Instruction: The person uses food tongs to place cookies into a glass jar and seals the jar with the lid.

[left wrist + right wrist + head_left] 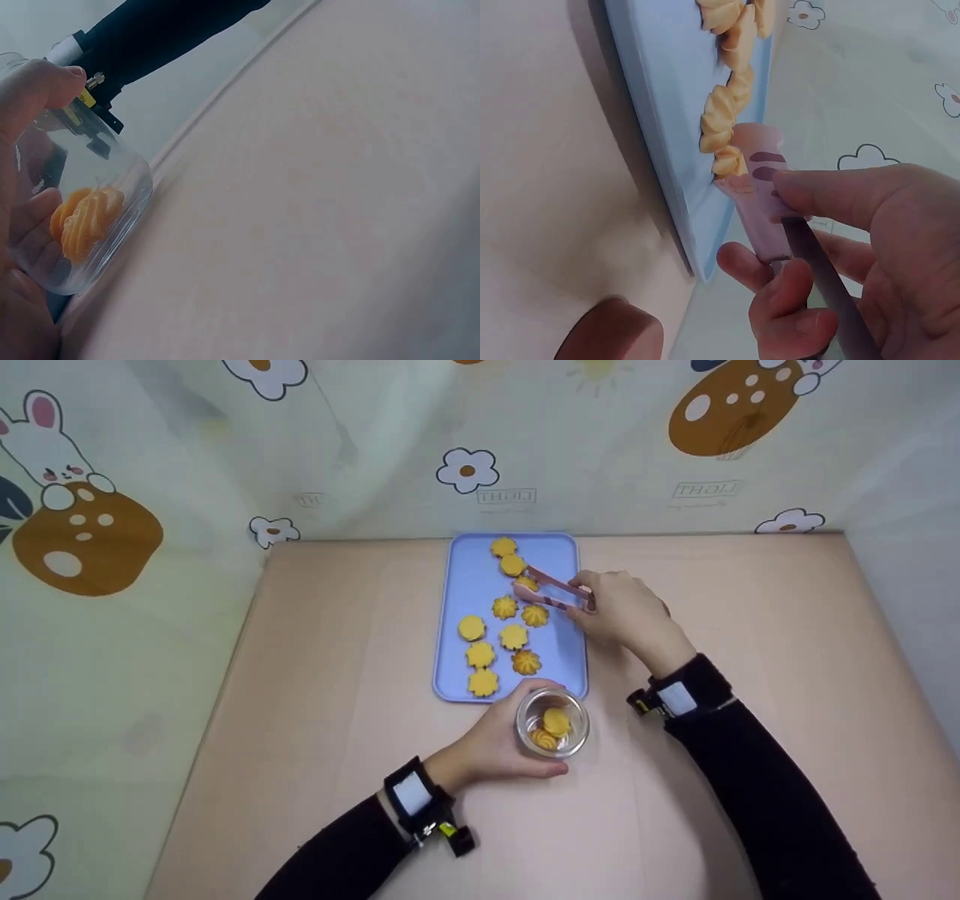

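Note:
My left hand (495,744) grips a clear glass jar (585,729) at the tray's near edge, thumb and fingers round its sides. Inside it, in the left wrist view, lie ridged yellow cookies (96,221). With thumb and fingers my right hand (628,611) holds pink tongs (537,598) that reach over the tray from the right. Their two tips stand on either side of a cookie (527,583) in the upper part of the tray. In the right wrist view a cookie (727,161) shows right at the tong tips; whether they squeeze it I cannot tell.
The blue tray (559,553) lies at the table's back edge. Several more cookies are spread over it, some flat side up (480,655), others ridged side up (526,662). Behind the tan table (337,660) hangs a patterned cloth (375,472).

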`<state>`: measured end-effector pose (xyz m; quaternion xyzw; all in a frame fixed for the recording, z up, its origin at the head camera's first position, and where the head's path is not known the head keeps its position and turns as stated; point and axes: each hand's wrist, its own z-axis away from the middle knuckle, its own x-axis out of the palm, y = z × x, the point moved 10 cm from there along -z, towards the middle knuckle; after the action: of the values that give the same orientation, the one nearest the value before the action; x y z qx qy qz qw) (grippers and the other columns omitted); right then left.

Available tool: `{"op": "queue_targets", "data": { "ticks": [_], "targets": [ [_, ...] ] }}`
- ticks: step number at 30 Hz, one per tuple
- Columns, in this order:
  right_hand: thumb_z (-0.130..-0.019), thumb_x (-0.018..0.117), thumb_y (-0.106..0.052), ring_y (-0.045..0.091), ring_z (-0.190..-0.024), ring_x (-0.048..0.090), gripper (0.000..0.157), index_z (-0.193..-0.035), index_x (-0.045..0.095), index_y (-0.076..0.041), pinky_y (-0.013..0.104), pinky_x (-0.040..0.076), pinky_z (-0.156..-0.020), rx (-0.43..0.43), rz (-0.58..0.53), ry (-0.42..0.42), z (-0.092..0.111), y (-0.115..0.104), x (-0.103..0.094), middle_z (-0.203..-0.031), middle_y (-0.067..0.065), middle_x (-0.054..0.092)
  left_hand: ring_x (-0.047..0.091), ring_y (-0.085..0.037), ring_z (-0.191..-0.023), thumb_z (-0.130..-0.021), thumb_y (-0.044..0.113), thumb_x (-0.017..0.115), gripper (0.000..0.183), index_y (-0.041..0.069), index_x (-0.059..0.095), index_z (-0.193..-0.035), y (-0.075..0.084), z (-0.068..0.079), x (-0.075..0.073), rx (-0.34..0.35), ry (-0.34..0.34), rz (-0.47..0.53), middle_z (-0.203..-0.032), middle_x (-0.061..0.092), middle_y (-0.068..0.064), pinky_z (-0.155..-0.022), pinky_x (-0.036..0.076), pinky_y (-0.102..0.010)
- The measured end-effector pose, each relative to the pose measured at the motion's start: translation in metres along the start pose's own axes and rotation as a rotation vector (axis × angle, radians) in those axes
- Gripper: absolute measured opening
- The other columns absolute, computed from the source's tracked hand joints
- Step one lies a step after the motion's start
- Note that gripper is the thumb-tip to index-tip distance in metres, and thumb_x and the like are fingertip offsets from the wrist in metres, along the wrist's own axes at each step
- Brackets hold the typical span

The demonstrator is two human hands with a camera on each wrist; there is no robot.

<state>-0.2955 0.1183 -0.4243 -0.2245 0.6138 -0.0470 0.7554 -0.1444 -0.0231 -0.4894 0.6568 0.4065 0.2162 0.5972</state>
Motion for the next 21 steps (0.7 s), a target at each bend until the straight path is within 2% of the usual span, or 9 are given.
{"op": "queue_targets", "data": {
  "ticks": [7,21],
  "targets": [
    [-0.101,0.076,-0.023,0.034,-0.092,0.068,0.042,-0.138,0.07,-0.004,0.048,0.058,-0.079,-0.007,-0.028,0.0,0.003,-0.001,-0.003,-0.108,0.018,0.074,0.057,-0.017,-0.142,-0.074,0.025,0.102,0.098,0.02,0.045,-0.154,0.0,0.0,0.0,-0.008,-0.002,0.002,-0.15,0.06,0.006,-0.126,0.042,-0.041],
    [-0.098,0.077,-0.021,0.036,-0.098,0.07,0.043,-0.138,0.071,-0.006,0.054,0.057,-0.086,-0.007,-0.142,0.014,0.02,0.025,-0.006,-0.108,0.019,0.076,0.057,-0.017,-0.141,-0.074,0.023,0.102,0.097,0.016,0.046,-0.153,0.002,0.0,0.001,-0.003,-0.004,0.007,-0.149,0.061,0.003,-0.125,0.042,-0.041]
  ]
}}
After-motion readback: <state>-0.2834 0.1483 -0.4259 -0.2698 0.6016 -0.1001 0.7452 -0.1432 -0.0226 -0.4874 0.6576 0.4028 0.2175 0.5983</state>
